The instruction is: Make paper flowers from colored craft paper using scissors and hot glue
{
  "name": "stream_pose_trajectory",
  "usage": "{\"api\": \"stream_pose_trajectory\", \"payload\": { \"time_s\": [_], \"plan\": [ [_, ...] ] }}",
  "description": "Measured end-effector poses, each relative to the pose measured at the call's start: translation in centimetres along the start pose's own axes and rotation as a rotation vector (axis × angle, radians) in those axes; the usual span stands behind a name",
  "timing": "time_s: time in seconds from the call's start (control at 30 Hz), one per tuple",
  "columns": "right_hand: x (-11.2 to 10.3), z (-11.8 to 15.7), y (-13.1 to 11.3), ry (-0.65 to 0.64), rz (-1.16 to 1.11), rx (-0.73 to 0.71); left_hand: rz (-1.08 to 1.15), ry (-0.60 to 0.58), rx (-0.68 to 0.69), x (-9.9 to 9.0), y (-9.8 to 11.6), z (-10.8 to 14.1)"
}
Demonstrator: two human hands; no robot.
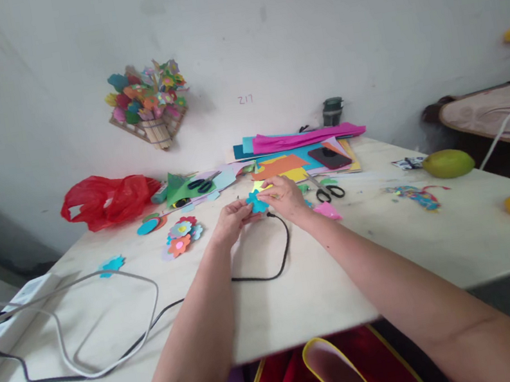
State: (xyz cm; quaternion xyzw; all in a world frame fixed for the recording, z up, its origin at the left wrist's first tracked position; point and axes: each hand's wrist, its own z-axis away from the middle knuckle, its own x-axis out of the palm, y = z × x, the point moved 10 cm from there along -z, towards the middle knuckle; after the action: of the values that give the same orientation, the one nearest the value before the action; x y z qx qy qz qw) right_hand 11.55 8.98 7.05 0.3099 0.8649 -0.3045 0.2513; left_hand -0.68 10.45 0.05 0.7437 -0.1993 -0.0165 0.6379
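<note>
A small blue paper flower (257,202) is held up over the middle of the table, pinched from both sides. My left hand (233,219) grips its left edge with closed fingers. Thumb and fingers of my right hand (286,199) close on its right side. Just below the hands, the end of a black cable (288,244) curves across the tabletop. To the left lie a cluster of layered paper flowers (179,236) and another blue flower (112,266). Beside my right hand are black-handled scissors (328,190) and a pink paper scrap (327,211).
Coloured foam or paper sheets (298,154) and a phone (330,157) lie at the back. A red plastic bag (107,201) and second scissors (203,183) sit back left. A white cable (156,299) loops at left near a power strip (13,323). A green mango (449,164) rests right.
</note>
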Motion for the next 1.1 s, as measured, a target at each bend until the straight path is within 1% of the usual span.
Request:
{"api": "stream_pose_trajectory", "payload": {
  "time_s": [0.17,0.4,0.57,0.67,0.8,0.87,0.9,0.97,1.03,1.1],
  "plan": [
    [-0.1,0.1,-0.2,0.008,0.041,-0.035,0.016,-0.008,-0.005,0.2,0.0,0.0],
    [0.2,0.1,-0.5,-0.023,0.065,-0.052,0.028,-0.011,-0.014,0.2,-0.1,0.0],
    [0.2,0.2,-0.9,-0.032,0.089,-0.095,0.041,-0.014,-0.019,0.3,0.0,0.1],
    [-0.1,0.2,-1.0,0.005,0.064,-0.121,0.044,-0.006,-0.031,0.3,0.0,0.2],
    [-0.7,0.1,-0.5,0.104,-0.064,-0.117,0.036,0.003,-0.038,0.3,0.1,0.2],
    [-0.9,0.0,0.3,0.156,-0.156,-0.071,0.032,0.002,-0.034,0.3,0.1,0.2],
    [-1.0,-0.1,1.0,0.175,-0.208,-0.023,0.029,0.003,-0.034,0.3,0.1,0.2],
    [-0.7,0.0,2.6,0.178,-0.331,0.127,0.022,0.008,-0.040,0.2,0.1,0.2],
    [0.4,0.3,3.9,0.105,-0.485,0.295,0.011,0.007,-0.051,0.3,-0.1,0.3],
    [1.7,0.8,4.2,-0.019,-0.641,0.415,0.003,-0.002,-0.055,0.3,-0.1,0.3]
  ]
}}
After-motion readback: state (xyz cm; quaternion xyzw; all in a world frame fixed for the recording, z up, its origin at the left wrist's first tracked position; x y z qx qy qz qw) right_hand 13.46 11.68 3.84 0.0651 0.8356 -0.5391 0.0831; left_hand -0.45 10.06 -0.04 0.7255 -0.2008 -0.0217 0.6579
